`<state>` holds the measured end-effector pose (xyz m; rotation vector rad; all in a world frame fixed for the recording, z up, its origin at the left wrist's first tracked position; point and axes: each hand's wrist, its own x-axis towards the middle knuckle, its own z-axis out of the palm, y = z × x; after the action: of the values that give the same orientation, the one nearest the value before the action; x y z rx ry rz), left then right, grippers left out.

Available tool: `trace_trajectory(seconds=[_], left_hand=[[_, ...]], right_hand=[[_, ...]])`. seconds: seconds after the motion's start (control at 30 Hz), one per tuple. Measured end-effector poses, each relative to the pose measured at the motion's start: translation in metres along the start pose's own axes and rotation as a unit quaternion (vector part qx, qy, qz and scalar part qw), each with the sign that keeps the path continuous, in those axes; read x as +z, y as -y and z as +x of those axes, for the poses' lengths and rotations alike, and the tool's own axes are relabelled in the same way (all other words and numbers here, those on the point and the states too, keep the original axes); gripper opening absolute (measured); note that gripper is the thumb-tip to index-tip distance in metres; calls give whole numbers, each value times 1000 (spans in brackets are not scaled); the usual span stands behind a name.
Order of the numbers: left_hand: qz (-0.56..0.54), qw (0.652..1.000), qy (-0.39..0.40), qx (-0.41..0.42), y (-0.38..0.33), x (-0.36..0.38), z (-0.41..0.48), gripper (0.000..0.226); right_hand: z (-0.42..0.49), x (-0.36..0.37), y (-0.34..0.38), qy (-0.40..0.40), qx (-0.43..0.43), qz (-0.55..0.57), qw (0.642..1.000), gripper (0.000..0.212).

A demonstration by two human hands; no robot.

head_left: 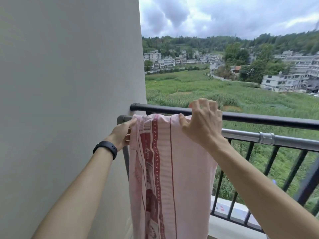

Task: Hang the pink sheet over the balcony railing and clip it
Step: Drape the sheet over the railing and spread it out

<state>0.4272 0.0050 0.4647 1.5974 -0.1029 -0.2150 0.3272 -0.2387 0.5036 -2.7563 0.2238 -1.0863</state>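
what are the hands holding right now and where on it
Both hold the pink sheet: the left hand pinches its left edge near the top, the right hand grips the fold's right end.

pink red-patterned sheet (165,161) draped over railing (276,138)

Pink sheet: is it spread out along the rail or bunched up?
Bunched: the pink sheet hangs over the grey pipe as a narrow, gathered strip.

- The sheet (165,161) is hanging over the nearer rail (259,137), just right of the wall (69,83)
- The farther rail (259,119) is running just behind and above the nearer one
- The left hand (120,133) is holding the sheet's left edge
- The right hand (202,123) is touching the sheet's upper right corner
- Fields (189,87) are lying beyond both rails
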Motion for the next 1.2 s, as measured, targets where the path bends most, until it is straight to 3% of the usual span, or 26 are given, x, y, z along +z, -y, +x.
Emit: trace_trajectory(seconds=[0.13,0.27,0.33,0.4,0.5,0.6,0.7,0.83,0.9,1.0,1.03,1.2], left_hand=[[18,998,-27,54,-2,-7,-1,41],[7,999,13,53,1,-15,-1,33],[-25,998,38,46,3,-16,2,41],[53,996,4,66,6,-13,5,58],[244,948,-133,155,11,-10,5,65],[343,888,-200,233,16,-8,1,40],[393,834,-263,285,23,-10,3,28],[412,795,-298,330,28,-11,5,20],[372,813,-304,330,22,-15,9,16],[120,931,-284,198,8,-37,24,13],[39,952,-264,149,6,-44,29,14],[-75,991,-107,-20,10,-36,31,20]], right_hand=[[16,14,34,70,-78,-5,994,56],[29,34,62,135,-108,-17,985,66],[28,45,69,175,-128,-36,976,65],[23,56,68,180,-163,-62,968,57],[14,68,57,124,-195,-74,970,47],[7,77,47,61,-211,-63,973,42],[6,81,46,40,-210,-58,975,40],[6,82,46,32,-209,-59,976,38],[7,83,44,22,-205,-59,977,33],[10,78,37,6,-184,-62,981,31],[10,76,33,0,-177,-65,982,33],[0,70,16,-24,-159,-37,986,32]])
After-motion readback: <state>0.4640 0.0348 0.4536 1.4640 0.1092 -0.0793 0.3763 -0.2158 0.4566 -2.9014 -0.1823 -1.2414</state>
